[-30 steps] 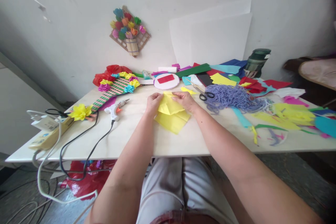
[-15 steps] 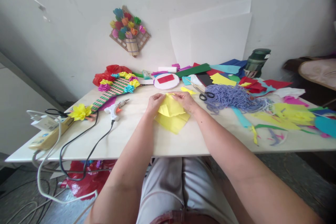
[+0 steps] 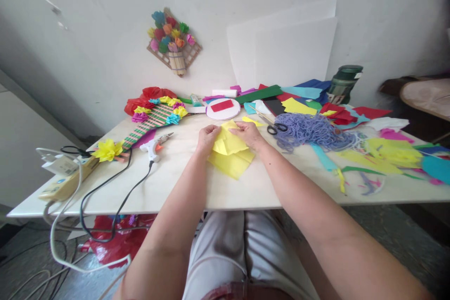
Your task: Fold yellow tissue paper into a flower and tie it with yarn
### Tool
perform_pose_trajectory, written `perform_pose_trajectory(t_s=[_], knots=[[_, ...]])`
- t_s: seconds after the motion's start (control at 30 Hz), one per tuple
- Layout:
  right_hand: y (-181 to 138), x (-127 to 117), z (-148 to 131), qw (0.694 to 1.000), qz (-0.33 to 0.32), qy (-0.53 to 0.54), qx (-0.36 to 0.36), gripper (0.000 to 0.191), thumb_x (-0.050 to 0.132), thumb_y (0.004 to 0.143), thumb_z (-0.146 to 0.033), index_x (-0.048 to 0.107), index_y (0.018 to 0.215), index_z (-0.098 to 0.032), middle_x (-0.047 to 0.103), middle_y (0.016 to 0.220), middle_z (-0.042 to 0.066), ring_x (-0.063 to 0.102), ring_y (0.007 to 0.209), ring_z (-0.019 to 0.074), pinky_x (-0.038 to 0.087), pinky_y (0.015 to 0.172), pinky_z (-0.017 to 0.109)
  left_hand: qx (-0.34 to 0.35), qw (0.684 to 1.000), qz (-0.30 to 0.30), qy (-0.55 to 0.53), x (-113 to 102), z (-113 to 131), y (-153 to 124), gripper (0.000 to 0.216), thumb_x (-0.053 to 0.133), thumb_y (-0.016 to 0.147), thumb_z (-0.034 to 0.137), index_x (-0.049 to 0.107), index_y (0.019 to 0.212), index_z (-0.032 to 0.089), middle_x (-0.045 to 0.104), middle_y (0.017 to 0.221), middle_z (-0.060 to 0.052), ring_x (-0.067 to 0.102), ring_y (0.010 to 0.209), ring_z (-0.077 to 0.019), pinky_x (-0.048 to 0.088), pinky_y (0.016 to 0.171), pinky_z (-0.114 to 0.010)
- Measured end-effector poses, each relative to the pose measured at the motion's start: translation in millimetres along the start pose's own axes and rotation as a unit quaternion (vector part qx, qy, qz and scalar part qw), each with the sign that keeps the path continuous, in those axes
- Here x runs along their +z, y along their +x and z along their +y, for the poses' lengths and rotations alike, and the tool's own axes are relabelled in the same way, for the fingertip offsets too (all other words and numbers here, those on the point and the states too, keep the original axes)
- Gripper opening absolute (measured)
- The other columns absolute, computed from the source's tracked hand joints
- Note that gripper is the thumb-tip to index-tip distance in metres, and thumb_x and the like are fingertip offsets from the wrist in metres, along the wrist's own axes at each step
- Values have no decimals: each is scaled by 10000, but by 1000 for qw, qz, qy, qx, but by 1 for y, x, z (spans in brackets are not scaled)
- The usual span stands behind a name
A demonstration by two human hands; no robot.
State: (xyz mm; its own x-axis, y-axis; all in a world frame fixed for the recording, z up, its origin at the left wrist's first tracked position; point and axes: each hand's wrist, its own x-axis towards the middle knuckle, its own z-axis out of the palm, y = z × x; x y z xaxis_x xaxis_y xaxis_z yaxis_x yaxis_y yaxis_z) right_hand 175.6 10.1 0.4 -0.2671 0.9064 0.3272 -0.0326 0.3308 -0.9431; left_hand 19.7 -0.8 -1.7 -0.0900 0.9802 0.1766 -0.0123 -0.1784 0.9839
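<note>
At the table, left hand and right hand pinch yellow paper between them.

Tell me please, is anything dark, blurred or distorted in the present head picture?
Head view: soft light on the yellow paper, no strong glare; head view: the wall dims toward the far left, the top right corner is nearly black; head view: small scraps at right look smeared, the forearms seem stretched.
</note>
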Motion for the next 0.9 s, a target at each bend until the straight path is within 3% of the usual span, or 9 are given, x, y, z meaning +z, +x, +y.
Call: perform_pose_trajectory(t_s=[0.2, 0.37, 0.63, 0.9], knots=[[4, 0, 5, 998, 33, -41, -34, 307, 623, 639, -330, 694, 896, -177, 691, 852, 21, 630, 786, 201, 508, 662, 301, 1, 1000, 1, -11, 0, -4, 2, 239, 636, 606, 369, 564, 652, 146, 555, 527, 10, 506, 460, -107, 384, 443, -213], [4, -2, 5, 988, -21, -111, -109, 255, 536, 676, -194, 706, 865, -215, 686, 913, 34, 617, 862, 178, 479, 749, 290, -11, 1000, -2, -29, -1, -6, 4, 257, 638, 611, 380, 523, 600, 151, 531, 492, 14, 491, 433, -105, 370, 424, -215], [5, -5, 7, 956, -44, -237, -167, 349, 451, 670, -98, 706, 881, -208, 663, 774, 16, 548, 656, 112, 425, 643, 226, -27, 996, -25, -76, 0, -6, 3, 298, 633, 626, 419, 513, 605, 147, 521, 498, 11, 495, 433, -105, 382, 434, -223], [4, -5, 3, 949, -42, -254, -185, 324, 459, 646, -92, 711, 840, -153, 635, 715, 40, 542, 663, 135, 411, 657, 252, -24, 998, -38, -36, -3, -8, 3, 301, 695, 572, 388, 520, 608, 145, 539, 491, 17, 489, 416, -99, 347, 407, -204]])
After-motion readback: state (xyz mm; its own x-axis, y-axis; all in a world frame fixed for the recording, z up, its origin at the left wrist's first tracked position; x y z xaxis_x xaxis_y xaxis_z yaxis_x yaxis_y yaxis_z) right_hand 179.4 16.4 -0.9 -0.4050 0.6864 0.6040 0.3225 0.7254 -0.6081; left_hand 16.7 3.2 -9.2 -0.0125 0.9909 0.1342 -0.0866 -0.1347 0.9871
